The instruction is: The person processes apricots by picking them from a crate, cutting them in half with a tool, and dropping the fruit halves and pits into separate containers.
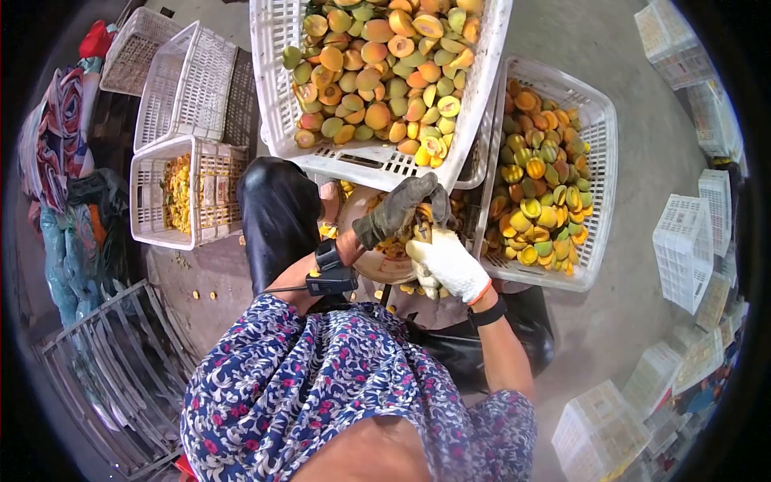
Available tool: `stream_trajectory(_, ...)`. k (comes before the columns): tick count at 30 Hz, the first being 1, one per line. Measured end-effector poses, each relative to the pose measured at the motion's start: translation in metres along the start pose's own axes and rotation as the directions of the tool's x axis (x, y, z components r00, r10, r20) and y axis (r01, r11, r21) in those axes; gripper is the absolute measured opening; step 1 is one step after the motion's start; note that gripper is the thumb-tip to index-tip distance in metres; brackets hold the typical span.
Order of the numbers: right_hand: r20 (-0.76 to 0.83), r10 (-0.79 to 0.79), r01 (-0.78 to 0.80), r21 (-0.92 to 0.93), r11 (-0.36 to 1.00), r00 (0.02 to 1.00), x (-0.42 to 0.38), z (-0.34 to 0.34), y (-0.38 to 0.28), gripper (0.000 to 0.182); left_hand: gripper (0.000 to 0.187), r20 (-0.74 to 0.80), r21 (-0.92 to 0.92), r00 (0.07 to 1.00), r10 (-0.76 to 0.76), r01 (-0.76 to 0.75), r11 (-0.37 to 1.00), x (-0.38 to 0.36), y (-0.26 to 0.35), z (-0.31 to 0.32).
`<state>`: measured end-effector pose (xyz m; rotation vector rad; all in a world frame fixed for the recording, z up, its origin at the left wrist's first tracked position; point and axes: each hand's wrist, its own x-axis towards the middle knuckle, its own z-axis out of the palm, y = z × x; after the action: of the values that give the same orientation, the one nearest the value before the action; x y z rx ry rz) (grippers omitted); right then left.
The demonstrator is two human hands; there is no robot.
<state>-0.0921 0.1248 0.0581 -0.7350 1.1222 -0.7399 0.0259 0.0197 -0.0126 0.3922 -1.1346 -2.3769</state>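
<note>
My left hand (401,210), in a dark grey glove, is closed around an orange-yellow stone fruit piece (424,212). Right against it, my right hand (448,263) in a white knitted glove has its fingers curled in; a small brownish piece shows at its fingertips, and I cannot tell whether that is a tool. Both hands meet over a pale round basin (353,210) with yellow fruit pieces inside, partly hidden by the hands. Beyond them, a large white crate (261,80) holds halved stone fruits (377,88) with green, orange and reddish skins.
To the right stands another white crate (604,177) full of cut fruits (538,193). At left, a crate (144,213) holds small yellow bits beside stacked crates (197,88). A metal rack (120,369) and piled cloths (64,145) lie farther left. More crates (683,253) line the right side.
</note>
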Motion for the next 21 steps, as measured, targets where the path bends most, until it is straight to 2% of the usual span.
stream_trajectory(1,0.124,0.271,-0.298,0.374,0.878,0.955,-0.003,0.004,-0.010,0.018,0.057,-0.005,0.004,1.000,0.003,-0.003,1.000,0.003,0.000,0.002)
stream_trajectory(2,0.238,0.217,-0.317,0.579,0.751,0.947,-0.003,0.005,-0.006,0.020,0.058,0.097,-0.277,0.995,0.002,0.025,0.961,0.006,0.000,0.005)
stream_trajectory(3,0.238,0.215,-0.316,0.575,0.755,0.947,-0.002,0.002,-0.005,0.020,0.060,0.197,-0.532,0.980,0.033,0.079,0.843,0.008,0.005,0.010)
stream_trajectory(4,0.274,0.200,-0.330,0.606,0.723,0.941,-0.001,-0.003,-0.004,0.020,0.059,0.026,-0.593,0.998,-0.058,0.062,0.803,0.007,0.014,0.023)
stream_trajectory(5,0.311,0.178,-0.344,0.637,0.690,0.934,0.002,-0.005,-0.006,0.020,0.059,0.026,-0.586,0.998,-0.051,0.057,0.808,0.007,0.015,0.019)
stream_trajectory(6,0.171,0.263,-0.312,0.430,0.847,0.950,-0.002,-0.003,-0.022,0.019,0.059,-0.153,-0.376,0.987,-0.051,-0.010,0.927,0.006,0.020,0.017)
stream_trajectory(7,0.110,0.242,-0.240,-0.030,0.970,0.964,0.004,-0.012,-0.014,0.014,0.059,-0.322,-0.136,0.947,-0.004,-0.042,0.990,0.007,0.026,0.014)
stream_trajectory(8,0.050,-0.021,0.039,-0.396,0.917,0.999,0.004,-0.019,0.005,0.018,0.053,-0.434,-0.120,0.901,-0.018,-0.038,0.992,0.007,0.035,0.008)
stream_trajectory(9,0.092,-0.287,0.267,-0.702,0.660,0.953,0.004,-0.025,0.032,0.024,0.047,-0.484,-0.241,0.873,0.059,-0.198,0.950,0.016,0.036,0.001)
stream_trajectory(10,0.311,-0.262,0.388,-0.861,0.330,0.913,0.009,-0.033,0.059,0.025,0.045,-0.530,0.044,0.834,0.154,-0.155,0.987,0.025,0.036,-0.005)
stream_trajectory(11,0.312,-0.267,0.392,-0.857,0.335,0.912,0.008,-0.027,0.054,0.025,0.046,-0.543,0.320,0.800,0.257,-0.086,0.943,0.036,0.047,0.006)
stream_trajectory(12,0.313,-0.108,0.327,-0.829,0.454,0.944,0.007,-0.023,0.045,0.026,0.047,-0.447,0.064,0.878,0.172,-0.161,0.985,0.045,0.056,0.021)
stream_trajectory(13,0.321,0.059,0.236,-0.796,0.557,0.945,0.005,-0.021,0.039,0.026,0.052,-0.321,-0.211,0.941,0.111,-0.186,0.960,0.051,0.065,0.036)
stream_trajectory(14,0.524,-0.111,0.536,-0.825,0.177,0.844,0.003,-0.026,0.042,0.027,0.057,-0.233,-0.080,0.930,0.283,-0.308,0.948,0.059,0.065,0.033)
stream_trajectory(15,0.521,-0.112,0.533,-0.828,0.174,0.846,0.001,-0.026,0.035,0.027,0.050,-0.238,0.106,0.858,0.454,-0.442,0.891,0.073,0.062,0.007)
stream_trajectory(16,0.315,-0.116,0.330,-0.807,0.489,0.942,-0.003,-0.023,0.024,0.026,0.045,-0.351,0.345,0.826,0.441,-0.324,0.881,0.068,0.070,-0.006)
stream_trajectory(17,0.104,-0.050,0.107,-0.655,0.748,0.993,-0.006,-0.022,0.014,0.026,0.040,-0.450,0.548,0.770,0.452,-0.162,0.821,0.062,0.082,-0.020)
stream_trajectory(18,0.071,-0.018,0.060,-0.645,0.762,0.997,-0.008,-0.023,0.008,0.025,0.035,-0.439,0.828,0.826,0.353,0.220,0.515,0.064,0.087,-0.034)
stream_trajectory(19,0.066,-0.020,0.058,-0.645,0.762,0.998,-0.006,-0.024,0.010,0.025,0.033,-0.480,0.871,0.840,0.252,0.490,0.023,0.066,0.090,-0.050)
stream_trajectory(20,0.083,-0.071,0.109,-0.676,0.729,0.994,-0.002,-0.026,0.017,0.024,0.033,-0.477,0.873,0.842,0.253,0.488,0.021,0.064,0.079,-0.073)
stream_trajectory(21,0.106,-0.113,0.155,-0.704,0.693,0.988,-0.001,-0.026,0.021,0.024,0.035,-0.225,0.872,0.925,0.307,0.331,-0.359,0.057,0.062,-0.099)
